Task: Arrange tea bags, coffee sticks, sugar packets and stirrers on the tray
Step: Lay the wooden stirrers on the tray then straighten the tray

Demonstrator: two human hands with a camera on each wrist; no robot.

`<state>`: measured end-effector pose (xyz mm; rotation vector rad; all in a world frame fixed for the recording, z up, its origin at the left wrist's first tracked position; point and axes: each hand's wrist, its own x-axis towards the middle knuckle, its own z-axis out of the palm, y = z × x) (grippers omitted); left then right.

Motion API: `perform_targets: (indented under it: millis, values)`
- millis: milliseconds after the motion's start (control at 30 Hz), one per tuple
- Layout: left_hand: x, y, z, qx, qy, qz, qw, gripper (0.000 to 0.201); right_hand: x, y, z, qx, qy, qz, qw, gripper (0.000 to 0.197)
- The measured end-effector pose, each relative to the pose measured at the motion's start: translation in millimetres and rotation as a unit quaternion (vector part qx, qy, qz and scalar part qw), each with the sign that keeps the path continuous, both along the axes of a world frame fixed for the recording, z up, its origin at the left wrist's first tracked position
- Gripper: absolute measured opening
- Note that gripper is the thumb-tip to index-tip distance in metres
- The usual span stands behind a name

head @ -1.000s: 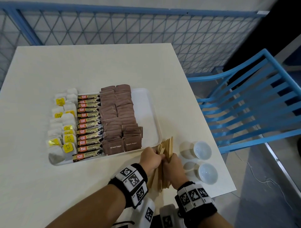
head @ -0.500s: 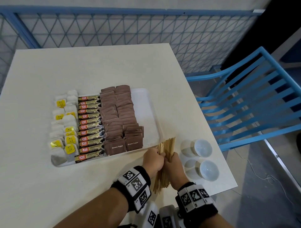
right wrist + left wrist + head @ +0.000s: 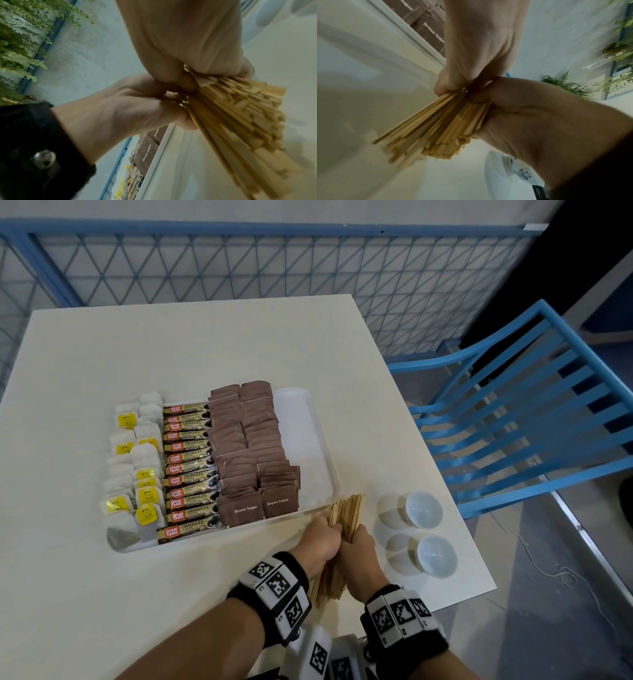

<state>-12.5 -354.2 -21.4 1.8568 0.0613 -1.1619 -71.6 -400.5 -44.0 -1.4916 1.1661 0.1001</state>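
A bundle of wooden stirrers (image 3: 347,513) is gripped by both hands just off the tray's near right corner. My left hand (image 3: 320,539) and right hand (image 3: 358,546) curl round its middle, side by side. The sticks fan out below the fists (image 3: 436,129) (image 3: 240,115). On the white tray (image 3: 308,440) lie rows of tea bags (image 3: 137,470), coffee sticks (image 3: 188,467) and brown sugar packets (image 3: 250,450). The tray's right strip is bare.
Two small white bowls (image 3: 423,508) (image 3: 436,554) stand on the table (image 3: 205,344) right of my hands, near its edge. A blue slatted chair (image 3: 531,419) is beyond the table's right side. A blue mesh fence (image 3: 239,265) runs behind.
The bundle and both hands have shifted slightly up and toward the tray's corner. The grip on the stirrers stays the same.
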Motion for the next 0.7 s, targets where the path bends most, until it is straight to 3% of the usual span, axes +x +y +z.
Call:
perform_targets:
  millis: [300,367,500,600,700]
  values:
    - [-7.0,-4.6,10.2,0.015,0.012,0.016,1.000,0.038,-9.7,2.2,11.9,0.056,-0.119,0.001,0.991,0.026]
    - [-5.6,-2.8,13.2,-0.015,0.019,0.025,0.999,0.034,-8.0,2.5,16.4,0.058,-0.143,0.021,0.988,0.028]
    - [0.0,3.8,25.2,-0.073,0.067,0.052,0.994,0.032,-3.6,-1.5,26.8,0.047,-0.183,0.079,0.979,0.017]
    - [3.8,5.9,31.0,-0.100,0.081,0.069,0.989,0.042,1.0,1.0,27.8,0.020,-0.215,0.083,0.973,0.013]
    - [7.0,9.0,36.2,-0.092,0.062,0.071,0.991,0.043,3.3,8.6,32.7,-0.041,-0.266,0.132,0.954,0.024]
